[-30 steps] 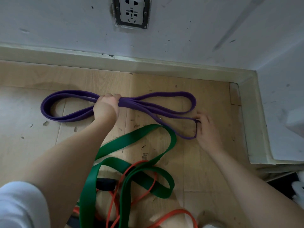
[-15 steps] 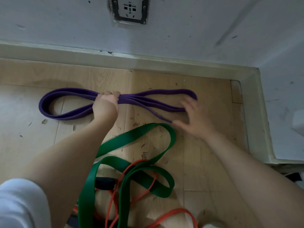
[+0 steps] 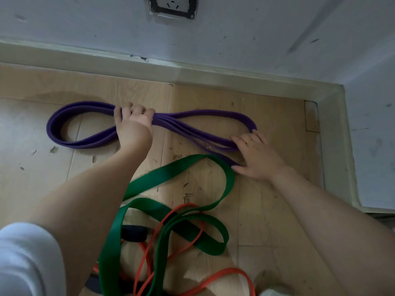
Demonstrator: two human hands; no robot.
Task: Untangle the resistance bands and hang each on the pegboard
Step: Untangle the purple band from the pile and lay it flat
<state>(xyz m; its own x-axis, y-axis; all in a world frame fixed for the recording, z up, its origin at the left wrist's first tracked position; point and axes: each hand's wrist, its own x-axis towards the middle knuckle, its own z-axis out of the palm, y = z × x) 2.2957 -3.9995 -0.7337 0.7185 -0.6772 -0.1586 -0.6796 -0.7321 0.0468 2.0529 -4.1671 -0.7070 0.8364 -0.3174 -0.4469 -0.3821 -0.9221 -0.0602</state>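
Observation:
A purple resistance band (image 3: 64, 135) lies folded in a figure-eight on the wooden floor near the wall. My left hand (image 3: 133, 124) is clenched around its gathered middle. My right hand (image 3: 257, 155) lies flat, fingers spread, pressing on the band's right loops. Nearer to me, a wide green band (image 3: 181, 170) winds in loops, tangled with a thin orange band (image 3: 188, 248). A black band or handle (image 3: 134, 233) shows partly under the green one. No pegboard is in view.
A pale baseboard (image 3: 192, 71) runs along the white wall, which turns a corner at the right (image 3: 333, 146). A wall socket (image 3: 173, 6) sits at the top. The floor (image 3: 32, 167) has scuffs and small bits of debris.
My right hand let go of the purple band's near loop, swept left, and now presses flat on the right loops. The loops have drawn closer together. My left hand kept its grip.

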